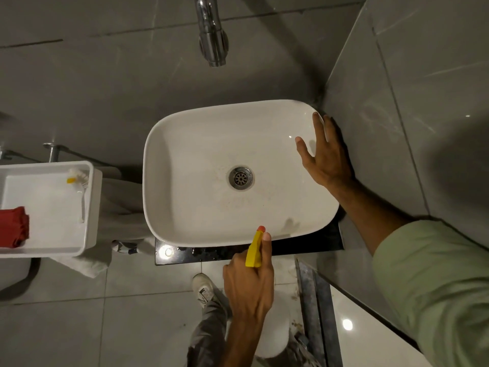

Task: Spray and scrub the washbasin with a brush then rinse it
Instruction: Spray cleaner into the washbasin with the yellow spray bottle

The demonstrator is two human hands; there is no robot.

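A white rectangular washbasin [185, 144] sits on a dark counter, with a metal drain [240, 178] in its middle and faint brownish stains around it. My left hand [248, 287] is at the basin's near rim, shut on a yellow spray bottle head [254, 250] whose orange nozzle points into the bowl. One finger lies along the sprayer's top. The bottle's body is hidden under my hand. My right hand [325, 154] rests open on the basin's right rim, fingers spread. A white scrub brush [79, 186] lies in a tray at the left.
A chrome tap [211, 35] juts from the tiled wall above the basin. The white tray [91, 207] also holds a red cloth [13, 226]. A white towel [119, 207] hangs between tray and basin. A tiled side wall stands close on the right.
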